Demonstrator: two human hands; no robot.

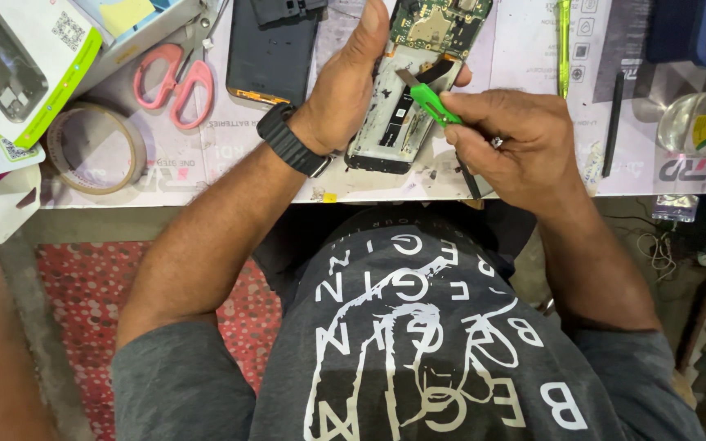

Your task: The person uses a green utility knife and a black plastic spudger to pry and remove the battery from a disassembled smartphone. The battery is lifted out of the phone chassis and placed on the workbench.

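At the near edge of the workbench (533, 49), opened phone (418, 82) lying tilted, left hand (345, 82) gripping its side, right hand (516, 139) pinching a green pry tool (428, 102) against its frame, pink scissors (175, 77) and tape roll (91, 147) sitting well to the left.

Pink-handled scissors (175, 82) beside a roll of clear tape (94, 148), dark phone back cover (271, 51), white boxes (18, 65) at left, black stylus (614, 122), yellow-green strip (564, 49), clear bottle (700, 122), red dotted mat (83, 302) below the table edge
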